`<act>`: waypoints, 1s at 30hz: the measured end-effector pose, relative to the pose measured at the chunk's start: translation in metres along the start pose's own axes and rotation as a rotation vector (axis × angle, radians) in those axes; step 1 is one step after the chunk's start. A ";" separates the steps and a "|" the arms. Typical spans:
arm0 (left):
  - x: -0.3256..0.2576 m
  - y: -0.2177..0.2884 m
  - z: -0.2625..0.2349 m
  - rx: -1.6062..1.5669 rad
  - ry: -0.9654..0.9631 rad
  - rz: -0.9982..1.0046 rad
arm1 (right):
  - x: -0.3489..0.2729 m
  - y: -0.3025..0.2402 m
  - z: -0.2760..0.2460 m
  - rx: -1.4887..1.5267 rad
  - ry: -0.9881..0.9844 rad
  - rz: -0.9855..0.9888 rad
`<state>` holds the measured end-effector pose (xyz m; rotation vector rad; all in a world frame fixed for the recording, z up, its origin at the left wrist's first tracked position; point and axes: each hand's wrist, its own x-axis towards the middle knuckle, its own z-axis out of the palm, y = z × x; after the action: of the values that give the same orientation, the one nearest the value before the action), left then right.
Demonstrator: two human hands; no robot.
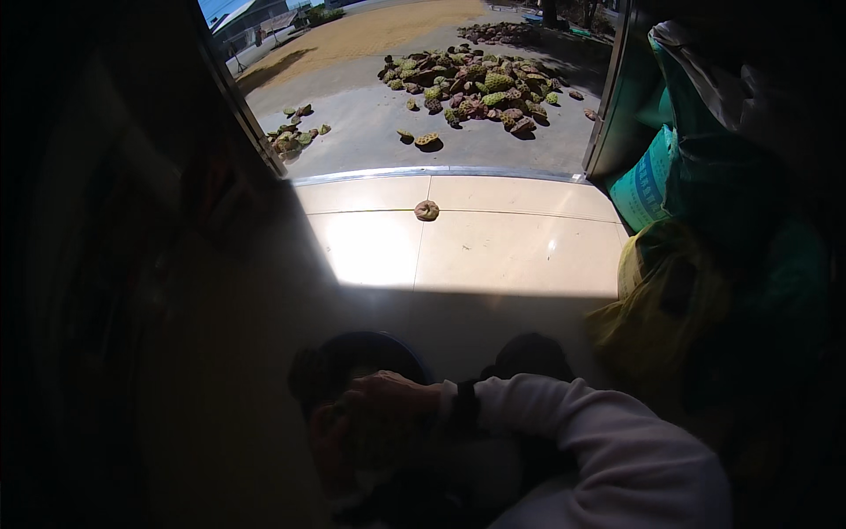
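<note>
In deep shade at the bottom, my left hand (330,441) is curled around the side of a dim, greenish lotus seed pod (381,438). From the right, my right hand (388,391) reaches across with a white sleeve and a dark wristband, its fingers bent down at the top of the pod. What those fingertips pinch, if anything, is too dark to make out. Just beyond both hands a dark round basin (374,342) shows its rim; its contents are lost in shadow.
One brownish pod (426,210) lies on the sunlit tiles. Past the metal door sill (441,173), a large heap of lotus pods (485,84) and a smaller pile (295,137) rest on concrete. Green sacks (648,181) and a yellow sack (648,300) stand on the right.
</note>
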<state>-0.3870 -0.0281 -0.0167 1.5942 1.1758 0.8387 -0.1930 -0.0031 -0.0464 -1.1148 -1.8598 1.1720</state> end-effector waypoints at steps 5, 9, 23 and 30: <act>0.004 0.003 0.007 -0.255 0.117 -0.284 | -0.002 0.004 0.004 -0.080 0.157 0.114; 0.003 -0.001 0.007 -0.370 0.145 -0.255 | -0.003 0.009 0.010 -0.375 0.331 -0.117; -0.001 -0.001 0.009 -0.473 0.281 -0.191 | -0.007 -0.013 -0.013 0.452 0.189 -0.194; 0.000 -0.020 0.015 -0.043 0.253 0.131 | -0.011 -0.020 -0.001 0.159 0.107 0.129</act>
<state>-0.3798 -0.0305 -0.0402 1.5756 1.2286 1.1707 -0.1940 -0.0171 -0.0291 -1.1974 -1.6047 1.2833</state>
